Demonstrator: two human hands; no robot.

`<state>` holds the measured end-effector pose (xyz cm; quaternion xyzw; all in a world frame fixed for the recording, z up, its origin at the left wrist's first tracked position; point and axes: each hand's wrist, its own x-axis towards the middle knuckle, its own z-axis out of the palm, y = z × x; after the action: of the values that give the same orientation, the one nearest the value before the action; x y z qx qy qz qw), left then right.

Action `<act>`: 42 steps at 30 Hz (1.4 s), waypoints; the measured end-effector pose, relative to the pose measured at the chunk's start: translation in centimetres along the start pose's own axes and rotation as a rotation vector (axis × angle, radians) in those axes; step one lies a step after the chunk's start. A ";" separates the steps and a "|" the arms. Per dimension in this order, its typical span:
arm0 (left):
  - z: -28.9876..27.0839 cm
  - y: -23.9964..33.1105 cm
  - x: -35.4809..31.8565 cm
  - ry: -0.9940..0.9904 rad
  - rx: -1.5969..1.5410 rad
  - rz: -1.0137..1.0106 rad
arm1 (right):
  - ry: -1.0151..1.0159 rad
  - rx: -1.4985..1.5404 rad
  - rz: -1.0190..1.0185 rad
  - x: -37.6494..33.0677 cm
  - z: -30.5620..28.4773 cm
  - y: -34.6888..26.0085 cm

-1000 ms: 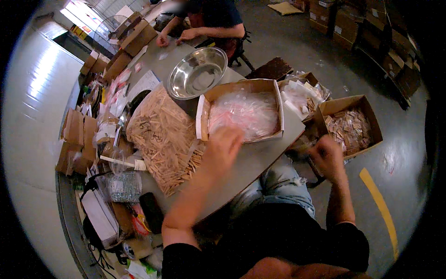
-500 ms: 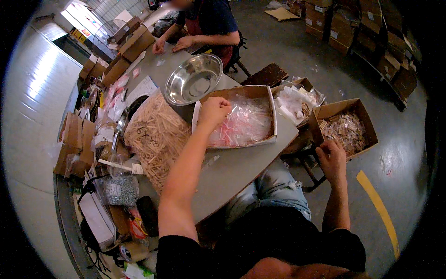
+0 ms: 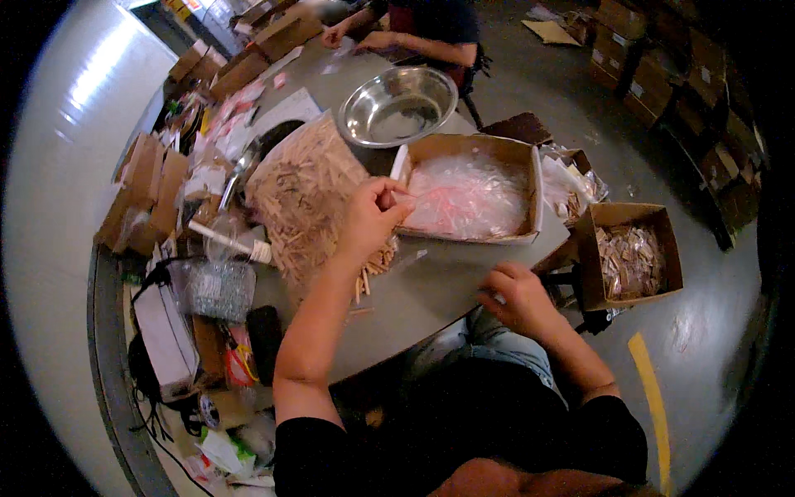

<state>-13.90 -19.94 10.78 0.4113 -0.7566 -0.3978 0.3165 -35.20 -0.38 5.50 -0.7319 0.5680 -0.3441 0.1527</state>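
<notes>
My left hand [image 3: 374, 217] is at the left wall of a white-rimmed cardboard box [image 3: 464, 238]. Its thumb and forefinger are pinched; what they hold is too small or clear to make out. Small clear plastic bags [image 3: 476, 195], some with pink-red marks, fill the box. Just left of that hand lies a large clear bag of short wooden sticks [image 3: 302, 195], several sticks spilling out near my wrist. My right hand [image 3: 520, 302] hovers over the table's near edge, fingers loosely bent, a gap at the thumb and nothing visible between them.
A steel basin [image 3: 397, 141] stands behind the box. To the right, a carton [image 3: 590, 265] holds small packed wooden pieces [image 3: 631, 261]. Another person's hands [image 3: 377, 40] work across the table. Cartons [image 3: 137, 186] and clutter line the left side; a yellow stripe [image 3: 650, 406] marks the floor.
My left hand has drawn back from over the bags to the box's left wall. My right hand has moved left from the carton to the table edge. The whole view has shifted.
</notes>
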 end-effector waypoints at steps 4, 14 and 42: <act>-1.8 1.0 -4.7 0.116 -0.025 -0.038 | -0.216 -0.030 -0.172 3.0 4.4 -1.6; -5.1 -2.6 -18.9 0.400 -0.197 -0.182 | -0.207 -0.127 -0.696 12.0 12.2 -5.5; -2.5 -3.8 -27.8 0.187 -0.695 -0.269 | -0.551 -0.083 -0.361 8.0 10.8 -7.5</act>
<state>2.32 2.17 4.49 0.4097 -0.4839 -0.6292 0.4496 -21.51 -7.36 5.00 -0.8919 0.3798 -0.1314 0.2072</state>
